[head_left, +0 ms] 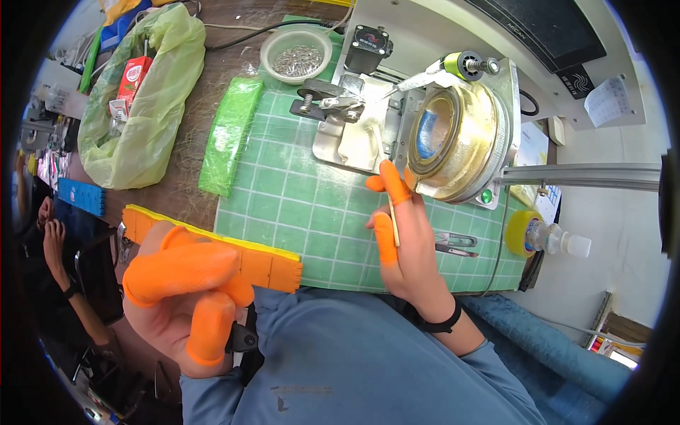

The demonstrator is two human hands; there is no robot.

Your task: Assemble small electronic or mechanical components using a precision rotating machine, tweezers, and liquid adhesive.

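Observation:
My right hand [413,248], with orange finger cots, is at the front edge of the machine's metal plate [365,131]. A thin pale stick [394,225] lies along its palm, held by the fingers, and the index fingertip reaches close to the plate. Right above that hand is a round gold-coloured reel [448,138] with a blue inner ring. My left hand [188,290], also in orange finger cots, is raised nearer to me at the left. Its fingers are curled together, and whatever they may hold is hidden. Beneath it lies an orange strip [273,268] with a yellow edge.
A white bowl [296,57] of small metal parts and a green wrapped packet [231,134] stand left of the machine. Small snips [455,244] lie on the green gridded mat [326,251]. Farther left are a pale green plastic bag [170,78] and another person's hands [53,234].

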